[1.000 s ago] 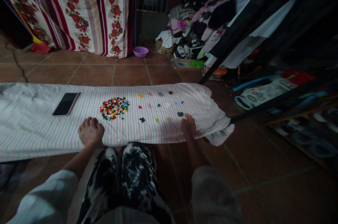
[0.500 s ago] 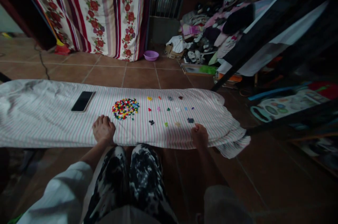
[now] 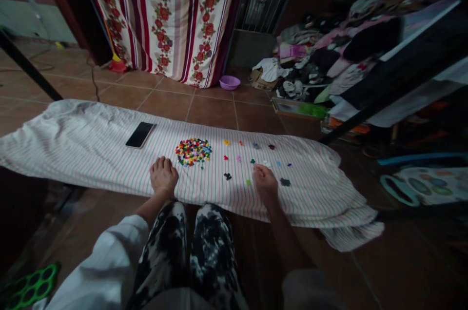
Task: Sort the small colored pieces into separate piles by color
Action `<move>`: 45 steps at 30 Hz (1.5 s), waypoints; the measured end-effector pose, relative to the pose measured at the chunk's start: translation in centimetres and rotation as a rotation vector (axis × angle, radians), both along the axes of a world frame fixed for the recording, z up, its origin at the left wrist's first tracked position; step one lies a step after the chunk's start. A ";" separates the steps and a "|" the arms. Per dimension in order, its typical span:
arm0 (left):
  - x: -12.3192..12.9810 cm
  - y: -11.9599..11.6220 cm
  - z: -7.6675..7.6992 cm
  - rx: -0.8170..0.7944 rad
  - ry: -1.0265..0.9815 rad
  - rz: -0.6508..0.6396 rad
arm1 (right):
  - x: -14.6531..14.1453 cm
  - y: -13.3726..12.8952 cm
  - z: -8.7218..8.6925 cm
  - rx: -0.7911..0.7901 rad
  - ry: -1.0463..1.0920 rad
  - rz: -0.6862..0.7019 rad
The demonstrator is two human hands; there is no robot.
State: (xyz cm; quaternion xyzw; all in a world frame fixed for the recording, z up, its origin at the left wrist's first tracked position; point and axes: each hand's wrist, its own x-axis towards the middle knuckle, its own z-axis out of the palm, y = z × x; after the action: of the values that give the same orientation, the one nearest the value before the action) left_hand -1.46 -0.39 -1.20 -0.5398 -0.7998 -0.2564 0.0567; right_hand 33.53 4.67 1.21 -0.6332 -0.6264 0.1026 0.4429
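My left hand [image 3: 164,175] lies palm down on the striped cloth [image 3: 120,173], fingers laid on the fabric, holding nothing. A heap of small multicoloured pieces [image 3: 193,151], like tiny beads or blocks, lies just right of it. My right hand [image 3: 265,183] hovers over small colour-sorted groups, thumb and fingertips pinched together; anything between them is too small to make out. Close to its fingertips are a green group [image 3: 252,161] and a white group [image 3: 266,163]. A dark grey group [image 3: 285,182] lies to its right, a lime group [image 3: 248,182] and a black group [image 3: 227,176] to its left.
A phone [image 3: 140,135] lies on the cloth left of the heap. Yellow pieces [image 3: 226,142] and other small groups sit along the far side. Beyond are a floral curtain [image 3: 183,22], a purple basin [image 3: 229,82] and piled clothes [image 3: 329,47]. Dark bars flank the cloth.
My right hand has moved left from beside the dark grey group to near the green and white groups. My left hand stays on the cloth. The view has turned slightly left.
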 end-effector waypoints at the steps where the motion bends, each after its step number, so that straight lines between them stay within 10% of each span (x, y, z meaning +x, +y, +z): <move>1: 0.0 0.0 -0.1 -0.002 -0.002 0.000 | -1.5 0.4 0.0 -0.005 0.017 0.075; 19: -0.1 0.1 -0.1 0.000 -0.004 -0.004 | -19.0 5.5 0.1 -0.131 -0.216 0.549; 45: 0.0 0.2 0.1 0.005 0.045 0.014 | -25.5 7.3 1.3 -0.294 -0.552 0.642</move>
State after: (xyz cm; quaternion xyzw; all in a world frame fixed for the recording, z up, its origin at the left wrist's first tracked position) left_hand -1.45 -0.20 -1.14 -0.5398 -0.8013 -0.2457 0.0780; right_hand 8.00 11.97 2.52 -0.4665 -0.8648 0.1500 0.1100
